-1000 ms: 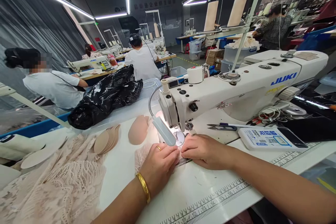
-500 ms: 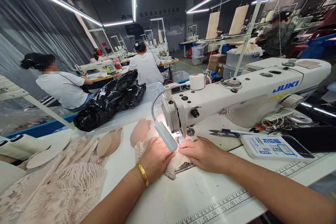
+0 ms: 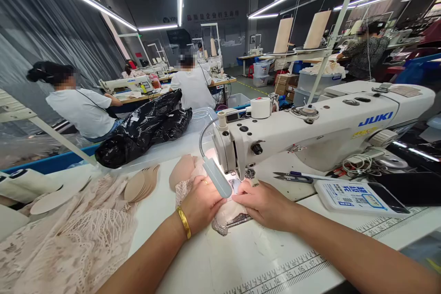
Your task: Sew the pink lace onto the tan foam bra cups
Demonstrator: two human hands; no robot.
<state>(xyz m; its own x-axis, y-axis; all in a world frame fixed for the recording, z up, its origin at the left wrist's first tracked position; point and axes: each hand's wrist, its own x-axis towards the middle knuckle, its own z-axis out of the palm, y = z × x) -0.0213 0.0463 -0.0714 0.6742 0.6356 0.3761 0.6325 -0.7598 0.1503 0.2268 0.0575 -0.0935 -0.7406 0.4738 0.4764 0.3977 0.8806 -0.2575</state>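
A white JUKI sewing machine (image 3: pixel 320 124) stands on the white table (image 3: pixel 241 257). Under its needle lies a beige lace-covered cup piece (image 3: pixel 230 217), lit by a small lamp (image 3: pixel 217 177). My left hand (image 3: pixel 201 203), with a ring and a gold bangle, presses flat on the piece's left side. My right hand (image 3: pixel 263 203) presses on its right side, fingertips close to the presser foot. The needle area itself is partly hidden by the lamp and my fingers.
Pink lace fabric (image 3: pixel 69 239) is heaped at left, with fanned beige cups (image 3: pixel 141 183) and a black plastic bag (image 3: pixel 144 128) behind. Thread snips (image 3: pixel 292 176) and a phone on a card (image 3: pixel 361 192) lie at right. Other people sit at machines behind.
Both hands have slid the lace piece farther toward the needle, and more of it now trails out toward me. My view has shifted slightly down and right.
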